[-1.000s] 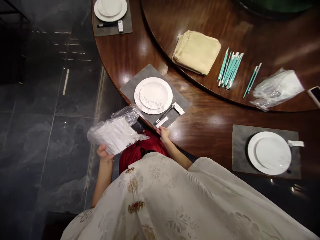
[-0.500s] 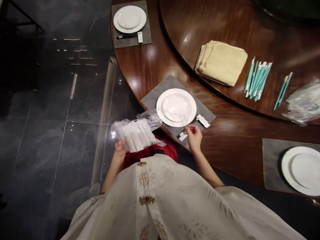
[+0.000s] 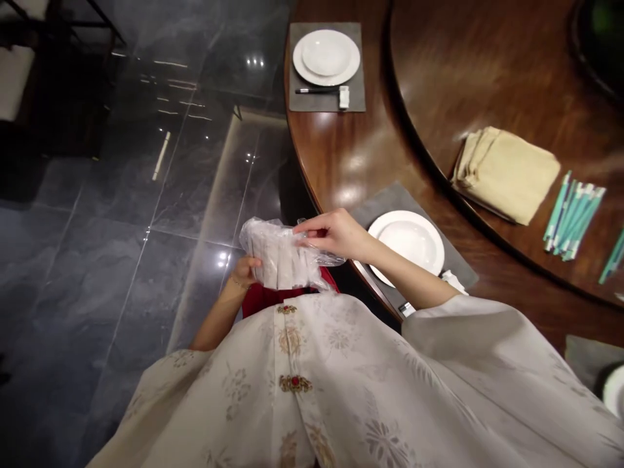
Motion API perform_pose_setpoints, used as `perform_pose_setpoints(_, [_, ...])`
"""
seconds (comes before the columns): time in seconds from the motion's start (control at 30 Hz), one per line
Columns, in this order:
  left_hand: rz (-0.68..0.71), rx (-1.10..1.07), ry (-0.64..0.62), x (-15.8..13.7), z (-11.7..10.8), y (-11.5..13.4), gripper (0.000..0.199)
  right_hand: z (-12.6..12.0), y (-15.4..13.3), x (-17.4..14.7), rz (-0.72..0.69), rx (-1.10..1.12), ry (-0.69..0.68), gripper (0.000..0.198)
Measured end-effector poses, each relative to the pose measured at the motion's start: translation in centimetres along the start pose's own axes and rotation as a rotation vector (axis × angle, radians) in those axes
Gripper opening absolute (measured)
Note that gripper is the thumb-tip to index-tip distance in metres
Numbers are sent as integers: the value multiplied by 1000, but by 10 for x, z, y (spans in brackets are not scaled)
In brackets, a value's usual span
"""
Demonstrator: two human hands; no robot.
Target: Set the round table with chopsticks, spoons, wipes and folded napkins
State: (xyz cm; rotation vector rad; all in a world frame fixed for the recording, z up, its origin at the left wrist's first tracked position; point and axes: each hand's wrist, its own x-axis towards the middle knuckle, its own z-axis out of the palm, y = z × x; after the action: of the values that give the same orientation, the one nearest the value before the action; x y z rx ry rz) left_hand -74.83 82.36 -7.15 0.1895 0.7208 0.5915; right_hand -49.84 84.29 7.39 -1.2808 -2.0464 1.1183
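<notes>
A clear plastic bag (image 3: 277, 257) full of slim white packets is gripped at its left edge by my left hand (image 3: 247, 270), thumb on top. My right hand (image 3: 331, 233) reaches across to the bag's upper right side, its fingers stretched out and touching the plastic near the packets; nothing shows in its grasp. Beneath my right forearm lies a place setting: a grey placemat (image 3: 390, 201) with a white bowl or small plate on a larger white plate (image 3: 407, 218). The forearm partly hides the plate, a white chopstick rest (image 3: 453, 282) and the chopsticks.
On the raised wooden turntable (image 3: 463, 71) lie a stack of folded beige napkins (image 3: 511, 175) and a bundle of teal-and-white wrapped sticks (image 3: 572, 218). Another plate setting (image 3: 326, 55) with chopsticks stands on the table's far edge. A dark chair (image 3: 63, 84) is at the upper left.
My right hand has left the chopsticks at the placemat and moved left to the bag. The view has shifted, so the table sits further right and lower.
</notes>
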Motion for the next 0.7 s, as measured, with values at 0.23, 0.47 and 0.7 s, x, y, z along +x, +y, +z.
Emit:
perform_pose_setpoints(0.23, [116,-55,125,13,-1,49,33,12,12,83,268,270,-13,30])
perform_pose_setpoints(0.47, [191,-44,214,57,-1,120,29,-9,39,178,322,365,-64,26])
perform_pose_setpoints(0.7, [235,-27,180,132,-7,222,29,-90,81,282,360,476,-84,18])
